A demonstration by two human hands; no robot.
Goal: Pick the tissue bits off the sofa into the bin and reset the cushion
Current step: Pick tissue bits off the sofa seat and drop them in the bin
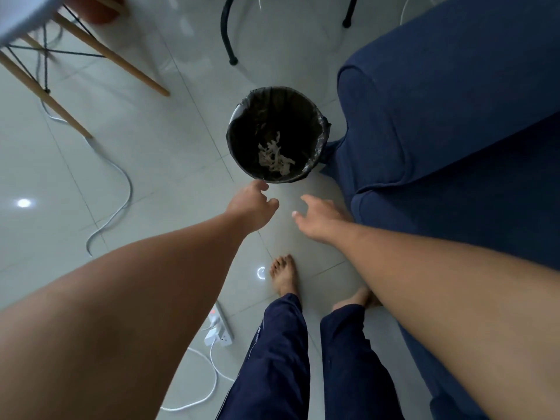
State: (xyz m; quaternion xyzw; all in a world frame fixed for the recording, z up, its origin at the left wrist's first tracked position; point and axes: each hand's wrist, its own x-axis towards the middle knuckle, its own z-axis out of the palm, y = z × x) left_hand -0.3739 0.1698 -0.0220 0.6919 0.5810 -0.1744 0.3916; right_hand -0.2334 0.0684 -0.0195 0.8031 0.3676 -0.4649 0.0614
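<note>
In the head view, both hands hang just in front of the bin, holding nothing. The left hand has loosely curled fingers; the right hand has its fingers spread wide. Tissue bits lie at the bottom of the bin, so the dropping step looks done. The next move is probably to turn to the sofa, check for more bits and fix the cushion, which is not in view. The bin touches the sofa arm. The floor has open room, but a cable and a power strip lie near the feet.
</note>
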